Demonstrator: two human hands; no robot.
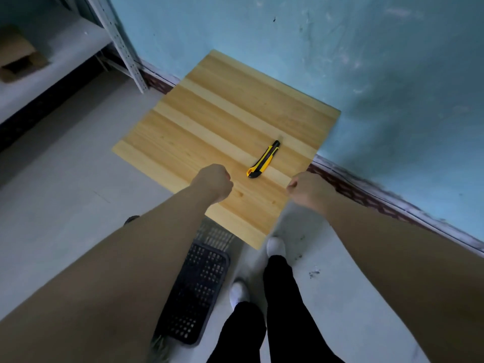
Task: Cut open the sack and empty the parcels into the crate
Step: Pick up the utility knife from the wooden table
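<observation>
A yellow and black utility knife lies on a wooden table top, near its front right part. My left hand hovers over the table's front edge, fingers curled into a fist, holding nothing, just left of the knife. My right hand is at the table's right front corner, fingers also curled, empty. A black perforated plastic crate stands on the floor below the table's front edge, partly hidden by my left arm. No sack or parcels are in view.
A blue wall runs behind and to the right of the table. A metal shelf rack with a cardboard box stands at the left. My legs and white shoes are on the grey floor beside the crate.
</observation>
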